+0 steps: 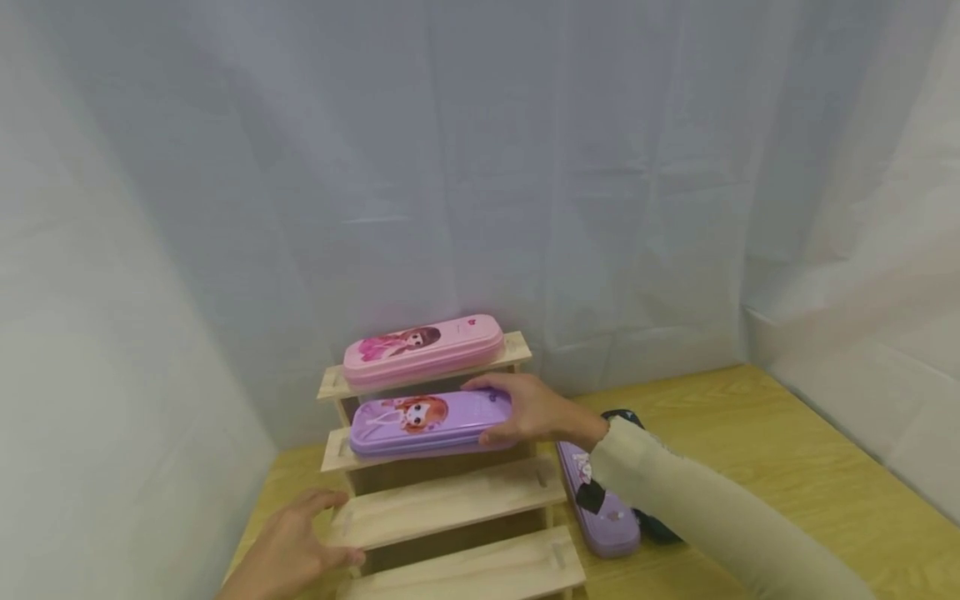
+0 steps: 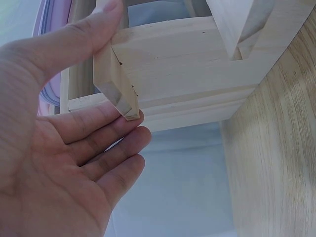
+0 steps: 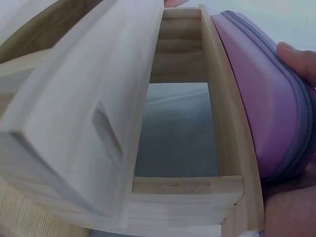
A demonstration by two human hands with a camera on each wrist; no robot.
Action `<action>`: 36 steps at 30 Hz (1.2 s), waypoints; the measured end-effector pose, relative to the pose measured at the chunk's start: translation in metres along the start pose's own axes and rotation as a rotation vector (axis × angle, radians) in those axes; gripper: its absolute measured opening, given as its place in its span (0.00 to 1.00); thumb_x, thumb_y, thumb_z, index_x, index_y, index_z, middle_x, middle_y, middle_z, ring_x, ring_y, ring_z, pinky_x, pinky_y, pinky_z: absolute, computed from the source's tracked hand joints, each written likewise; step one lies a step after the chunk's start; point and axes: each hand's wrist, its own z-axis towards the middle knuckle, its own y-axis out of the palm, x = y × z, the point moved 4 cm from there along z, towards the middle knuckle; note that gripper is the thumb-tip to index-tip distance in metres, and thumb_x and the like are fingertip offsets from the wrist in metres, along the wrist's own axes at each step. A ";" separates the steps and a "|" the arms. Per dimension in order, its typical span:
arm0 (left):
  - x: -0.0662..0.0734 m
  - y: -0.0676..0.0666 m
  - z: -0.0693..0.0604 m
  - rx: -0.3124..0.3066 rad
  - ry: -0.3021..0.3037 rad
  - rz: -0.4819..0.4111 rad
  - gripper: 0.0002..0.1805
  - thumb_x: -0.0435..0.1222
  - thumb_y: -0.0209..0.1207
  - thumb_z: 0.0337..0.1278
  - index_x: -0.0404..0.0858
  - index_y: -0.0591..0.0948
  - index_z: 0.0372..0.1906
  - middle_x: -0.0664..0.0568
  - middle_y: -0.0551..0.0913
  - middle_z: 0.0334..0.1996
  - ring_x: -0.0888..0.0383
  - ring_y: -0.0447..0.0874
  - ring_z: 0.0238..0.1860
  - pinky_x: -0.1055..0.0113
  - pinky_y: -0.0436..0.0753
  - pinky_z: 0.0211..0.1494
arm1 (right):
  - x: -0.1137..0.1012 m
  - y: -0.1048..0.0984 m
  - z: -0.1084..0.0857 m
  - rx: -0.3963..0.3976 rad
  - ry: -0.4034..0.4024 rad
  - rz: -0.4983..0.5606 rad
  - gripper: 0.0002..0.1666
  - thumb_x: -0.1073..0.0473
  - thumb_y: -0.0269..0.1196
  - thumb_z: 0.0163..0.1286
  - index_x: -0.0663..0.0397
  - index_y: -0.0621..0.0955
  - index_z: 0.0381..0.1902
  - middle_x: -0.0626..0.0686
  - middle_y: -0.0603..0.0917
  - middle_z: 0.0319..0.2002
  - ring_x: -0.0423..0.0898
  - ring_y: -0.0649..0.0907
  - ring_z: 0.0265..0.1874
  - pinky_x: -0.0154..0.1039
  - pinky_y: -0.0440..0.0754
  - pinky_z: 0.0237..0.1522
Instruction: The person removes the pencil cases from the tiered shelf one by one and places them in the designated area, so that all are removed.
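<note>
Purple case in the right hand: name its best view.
The head view: the purple case shows its printed lid, one end under the right hand. The right wrist view shows part of its zipped side; the left wrist view, only case edges, hard to distinguish.

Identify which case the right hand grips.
The purple case on the second-highest step; the pink case above and other purple case beside the rack aren't held.

the head view is softly, dimly lit; faint glare is caught on the backdrop (image 1: 487, 183), shadows are cast beneath the wooden steps (image 1: 450, 503); the 2 wrist views are tinged blue.
</note>
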 end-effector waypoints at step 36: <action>0.000 0.001 0.006 -0.001 0.007 0.012 0.48 0.60 0.78 0.32 0.36 0.81 0.60 0.39 0.82 0.61 0.36 0.80 0.62 0.39 0.80 0.64 | -0.001 -0.032 -0.072 0.128 0.124 0.048 0.42 0.43 0.75 0.46 0.41 0.79 0.61 0.48 0.85 0.56 0.44 0.81 0.48 0.43 0.80 0.50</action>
